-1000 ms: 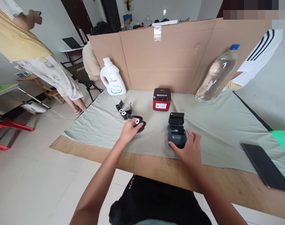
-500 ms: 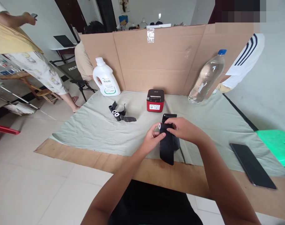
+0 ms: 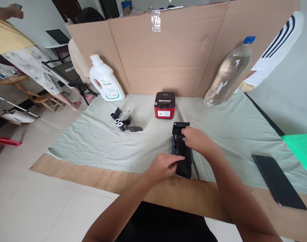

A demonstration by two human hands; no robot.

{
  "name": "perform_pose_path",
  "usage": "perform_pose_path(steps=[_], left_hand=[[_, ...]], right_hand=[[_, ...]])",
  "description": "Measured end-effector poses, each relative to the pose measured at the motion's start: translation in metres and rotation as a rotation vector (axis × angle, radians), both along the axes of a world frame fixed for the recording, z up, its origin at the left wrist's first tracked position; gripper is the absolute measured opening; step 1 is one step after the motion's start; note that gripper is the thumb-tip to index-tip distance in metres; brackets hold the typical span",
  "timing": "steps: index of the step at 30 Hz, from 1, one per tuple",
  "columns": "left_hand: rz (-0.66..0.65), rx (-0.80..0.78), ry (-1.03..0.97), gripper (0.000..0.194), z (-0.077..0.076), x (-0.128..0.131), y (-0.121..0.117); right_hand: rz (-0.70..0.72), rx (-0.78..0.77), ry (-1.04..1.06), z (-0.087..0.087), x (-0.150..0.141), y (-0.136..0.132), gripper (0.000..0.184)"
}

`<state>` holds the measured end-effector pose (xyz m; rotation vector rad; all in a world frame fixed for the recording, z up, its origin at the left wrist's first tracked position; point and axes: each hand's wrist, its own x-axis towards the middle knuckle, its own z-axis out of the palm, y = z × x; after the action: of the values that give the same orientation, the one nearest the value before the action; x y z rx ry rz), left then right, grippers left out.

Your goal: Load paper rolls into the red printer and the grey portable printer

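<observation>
A small black portable printer [image 3: 173,144] lies near the front edge of the cloth, its lid [image 3: 181,125] flipped up at the far end. A black paper roll's loose strip [image 3: 184,168] hangs over it toward me; the roll itself is mostly hidden by fingers. My left hand [image 3: 163,167] is closed at the strip's left edge, its index finger stretched across the top and the other fingers curled. At the far end, just in front of the lid, my right hand [image 3: 196,139] has its fingers bent and closed on the paper at the roll.
Beyond the hands stands a red and black label printer [image 3: 164,106]. Loose paper rolls with black strips [image 3: 119,122] lie to the left. A white detergent jug [image 3: 106,80] and a water bottle [image 3: 229,74] lean against the cardboard screen [image 3: 166,60]. A phone [image 3: 278,181] is at right.
The paper roll has moved down onto the printer. My left hand has shifted from the roll's end to lower on the strip. The view has tilted downward.
</observation>
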<state>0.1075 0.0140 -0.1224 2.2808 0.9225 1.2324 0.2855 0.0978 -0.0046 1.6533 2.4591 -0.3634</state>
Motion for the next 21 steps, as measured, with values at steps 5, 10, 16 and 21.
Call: perform_pose_path(steps=[5, 10, 16, 21], left_hand=[[0.03, 0.049, 0.014, 0.038, 0.001, -0.001, -0.001], [0.053, 0.088, 0.052, 0.035, -0.001, 0.003, -0.001], [0.059, 0.084, 0.044, 0.036, -0.001, 0.004, 0.0], [0.056, 0.126, 0.065, 0.035, 0.0, 0.005, -0.001]], right_hand=[[0.003, 0.004, 0.007, -0.007, -0.002, 0.001, 0.021], [-0.04, 0.064, -0.083, -0.013, -0.016, -0.006, 0.034], [-0.06, 0.069, -0.104, -0.015, -0.022, -0.007, 0.027], [-0.079, -0.013, -0.12, -0.017, -0.015, 0.001, 0.018]])
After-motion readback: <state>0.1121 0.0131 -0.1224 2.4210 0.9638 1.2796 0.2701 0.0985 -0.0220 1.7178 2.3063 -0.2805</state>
